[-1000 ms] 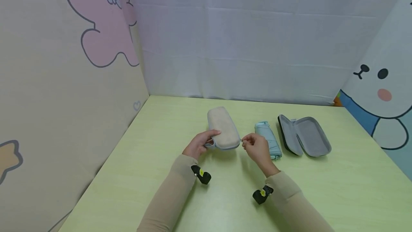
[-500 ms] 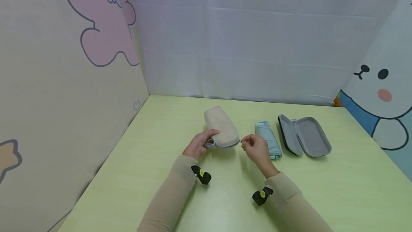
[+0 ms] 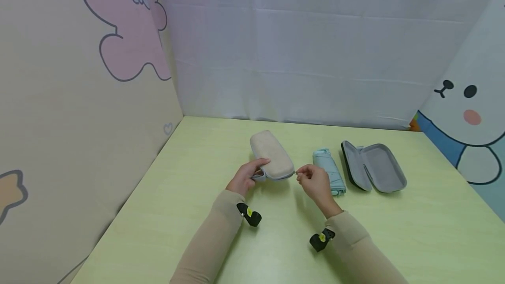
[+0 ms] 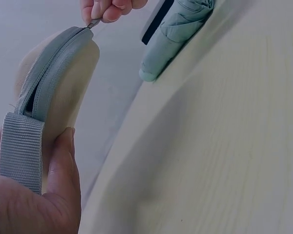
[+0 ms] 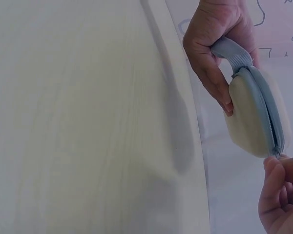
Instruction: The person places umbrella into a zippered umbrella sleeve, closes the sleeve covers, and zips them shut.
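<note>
A cream zippered hard case (image 3: 272,152) is held above the table, tilted, with blue-grey zip tape along its edge. My left hand (image 3: 244,179) grips its near-left end, thumb on top, beside a ribbed grey-blue strap (image 4: 20,151). At the case's right corner, my right hand (image 3: 315,183) pinches the small metal zipper pull (image 4: 94,22) between thumb and fingertips. Between the strap and the pull, the zip (image 5: 272,117) gapes in a narrow dark slit. The inside of the case is hidden.
Just right of my right hand lies a pale teal bundle like a folded umbrella (image 3: 330,172). Beyond it, a second case (image 3: 382,168) lies unfolded, showing its grey lining. A white curtain (image 3: 307,56) hangs behind the light green table (image 3: 213,143).
The case has turned slightly, its far end shifting a little left. Both hands keep their grip in nearly the same place.
</note>
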`<state>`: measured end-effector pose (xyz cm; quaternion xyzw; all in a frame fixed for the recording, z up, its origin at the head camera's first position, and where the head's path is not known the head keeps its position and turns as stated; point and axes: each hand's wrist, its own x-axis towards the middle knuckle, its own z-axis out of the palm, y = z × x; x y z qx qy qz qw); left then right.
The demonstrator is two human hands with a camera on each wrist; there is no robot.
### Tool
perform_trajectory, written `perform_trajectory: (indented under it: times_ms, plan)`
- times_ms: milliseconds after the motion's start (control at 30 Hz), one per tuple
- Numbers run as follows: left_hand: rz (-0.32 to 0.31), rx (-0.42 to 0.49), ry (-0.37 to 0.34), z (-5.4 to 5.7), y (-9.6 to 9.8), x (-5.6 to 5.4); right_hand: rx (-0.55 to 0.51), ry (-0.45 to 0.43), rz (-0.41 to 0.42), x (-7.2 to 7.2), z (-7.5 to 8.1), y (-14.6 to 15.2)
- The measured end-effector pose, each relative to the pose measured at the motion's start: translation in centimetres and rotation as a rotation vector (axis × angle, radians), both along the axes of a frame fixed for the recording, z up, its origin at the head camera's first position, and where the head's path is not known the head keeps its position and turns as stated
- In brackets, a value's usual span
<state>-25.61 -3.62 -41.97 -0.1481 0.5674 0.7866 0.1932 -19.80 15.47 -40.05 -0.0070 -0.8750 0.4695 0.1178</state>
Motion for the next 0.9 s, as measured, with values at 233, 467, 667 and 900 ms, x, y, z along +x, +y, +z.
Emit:
perform_trajectory:
  times_ms: [233, 467, 667, 900]
  plan:
    - [0.018, 0.003, -0.008, 0.29, 0.15, 0.23, -0.013, -0.009, 0.001, -0.02, 0.03, -0.04]
    - [0.005, 0.005, 0.007, 0.3, 0.14, 0.22, -0.009, -0.013, -0.01, 0.0, 0.11, -0.05]
    - [-0.096, -0.048, 0.08, 0.09, -0.31, -0.16, -0.005, -0.015, -0.018, -0.17, 0.33, 0.34]
    - [-0.079, -0.061, 0.056, 0.1, -0.26, -0.35, -0.015, -0.014, -0.015, -0.18, 0.48, 0.29]
